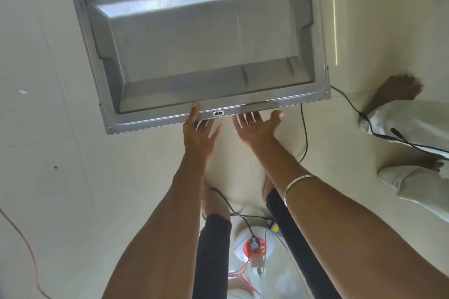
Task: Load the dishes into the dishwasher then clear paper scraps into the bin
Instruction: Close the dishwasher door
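Note:
The dishwasher door [206, 39] lies open and flat in front of me, its steel inner panel facing up, with the latch at the middle of its near edge. My left hand [198, 128] is just under that edge, left of the latch, thumb on top of the rim and fingers spread below. My right hand [257, 126] is palm-up right of the latch, fingers straight, fingertips at the underside of the edge. Neither hand holds anything. No dishes or paper scraps are in view.
Another person's bare feet [398, 90] and pale trouser legs stand at the right. A black cable [303, 128] runs over the tiled floor under the door's right corner. A white device with a red centre [255, 245] and red wires hangs below me.

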`<state>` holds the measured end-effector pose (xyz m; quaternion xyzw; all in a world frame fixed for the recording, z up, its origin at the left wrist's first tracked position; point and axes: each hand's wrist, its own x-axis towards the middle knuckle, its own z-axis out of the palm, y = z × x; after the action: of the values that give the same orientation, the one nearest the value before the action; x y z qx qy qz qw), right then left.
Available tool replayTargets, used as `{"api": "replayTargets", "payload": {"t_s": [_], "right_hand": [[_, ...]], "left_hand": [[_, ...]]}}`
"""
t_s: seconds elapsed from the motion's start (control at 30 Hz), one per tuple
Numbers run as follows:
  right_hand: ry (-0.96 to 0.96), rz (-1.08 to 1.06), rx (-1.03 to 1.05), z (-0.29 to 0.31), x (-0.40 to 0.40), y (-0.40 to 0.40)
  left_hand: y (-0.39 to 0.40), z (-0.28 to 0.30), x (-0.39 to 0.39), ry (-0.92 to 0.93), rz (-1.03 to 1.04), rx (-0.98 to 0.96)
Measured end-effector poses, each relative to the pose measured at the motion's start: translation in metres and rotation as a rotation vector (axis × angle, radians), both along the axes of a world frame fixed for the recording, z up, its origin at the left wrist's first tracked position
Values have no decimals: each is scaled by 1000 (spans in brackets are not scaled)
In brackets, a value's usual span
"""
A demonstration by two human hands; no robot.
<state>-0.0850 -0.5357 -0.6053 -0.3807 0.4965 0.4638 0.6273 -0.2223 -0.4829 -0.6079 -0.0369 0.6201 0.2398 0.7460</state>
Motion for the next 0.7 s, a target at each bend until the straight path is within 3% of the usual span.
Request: {"api": "replayTargets", "payload": {"t_s": [0.2,0.37,0.47,0.7], "right_hand": [[25,32,-13,22,15,3],[9,-47,-147,66,8,15],[-8,-36,-231,106,7,25],[-33,48,-268,201,11,46]], "left_hand": [[-2,15,4,21,40,50],[-7,56,11,82,27,143],[-7,88,19,187,-8,182],[0,167,45,453,133,186]]}}
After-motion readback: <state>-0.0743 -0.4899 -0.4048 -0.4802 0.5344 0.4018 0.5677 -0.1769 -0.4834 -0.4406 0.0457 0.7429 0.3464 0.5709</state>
